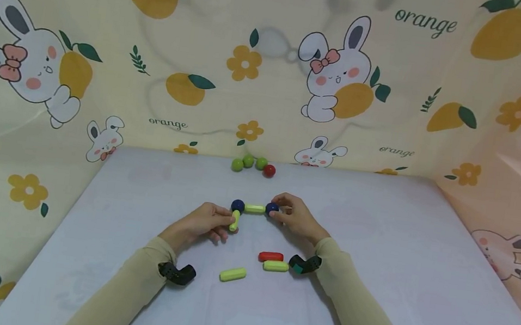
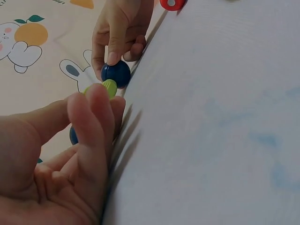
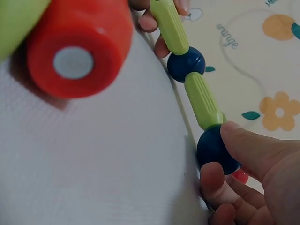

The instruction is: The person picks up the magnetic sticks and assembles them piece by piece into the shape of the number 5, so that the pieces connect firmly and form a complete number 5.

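My left hand point(image 1: 203, 221) pinches a yellow-green magnetic rod point(image 1: 234, 220) that points toward me from a dark blue ball point(image 1: 237, 206). From that ball a second yellow-green rod point(image 1: 255, 209) runs right to another dark blue ball point(image 1: 272, 208). My right hand point(image 1: 298, 217) holds this right ball between thumb and fingers, plainly seen in the right wrist view, where the ball point(image 3: 216, 149) meets the rod point(image 3: 202, 101). Rods and balls form one joined L shape. In the left wrist view my left fingers point(image 2: 89, 122) hide most of the rod they hold.
Nearer me lie a red rod point(image 1: 270, 256) and a yellow-green rod point(image 1: 275, 266) side by side, close to my right wrist. Another yellow-green rod point(image 1: 232, 274) lies left of them. Several green balls point(image 1: 248, 161) and a red ball point(image 1: 269, 171) sit at the table's back edge.
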Demonstrator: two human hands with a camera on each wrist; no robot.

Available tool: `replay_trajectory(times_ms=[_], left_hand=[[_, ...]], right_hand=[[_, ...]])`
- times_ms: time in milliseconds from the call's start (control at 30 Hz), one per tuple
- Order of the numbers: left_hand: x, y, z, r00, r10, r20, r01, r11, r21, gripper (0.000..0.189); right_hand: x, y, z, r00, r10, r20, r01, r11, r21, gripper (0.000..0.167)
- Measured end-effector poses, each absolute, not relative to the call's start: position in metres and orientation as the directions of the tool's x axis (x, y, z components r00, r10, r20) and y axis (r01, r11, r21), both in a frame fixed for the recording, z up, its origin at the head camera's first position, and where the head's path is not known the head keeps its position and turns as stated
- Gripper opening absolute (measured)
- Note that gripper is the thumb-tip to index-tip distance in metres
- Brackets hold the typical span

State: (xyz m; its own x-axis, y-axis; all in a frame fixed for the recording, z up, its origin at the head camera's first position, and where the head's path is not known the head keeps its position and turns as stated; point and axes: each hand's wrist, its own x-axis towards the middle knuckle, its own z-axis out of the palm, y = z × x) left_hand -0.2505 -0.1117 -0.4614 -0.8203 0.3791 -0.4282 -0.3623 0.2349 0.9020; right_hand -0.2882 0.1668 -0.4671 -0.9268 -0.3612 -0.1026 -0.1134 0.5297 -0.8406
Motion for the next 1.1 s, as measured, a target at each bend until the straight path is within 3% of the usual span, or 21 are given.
replay_trajectory(times_ms=[300,533,933,1100], left_hand=[[-0.245,-0.108,-0.456,-0.840,0.334,-0.428,-0.377,0.210,0.902,0.043],[-0.245,-0.105,-0.458,-0.854,0.327,-0.404,-0.353,0.207,0.913,0.045],[-0.247,-0.108,-0.463,-0.857,0.308,-0.414,-0.357,0.226,0.906,0.044],[-0.250,-0.106,-0.467,-0.855,0.308,-0.417,-0.357,0.234,0.904,0.047]], right_hand=[[-0.287,0.166,-0.464,-0.922,-0.366,-0.126,-0.087,0.511,-0.855,0.038],[-0.291,0.175,-0.462,-0.941,-0.332,-0.056,-0.106,0.451,-0.886,0.039],[-0.330,0.175,-0.447,-0.944,-0.327,-0.049,-0.150,0.556,-0.817,0.042],[-0.346,0.170,-0.443,-0.954,-0.298,-0.032,-0.135,0.521,-0.843,0.043]])
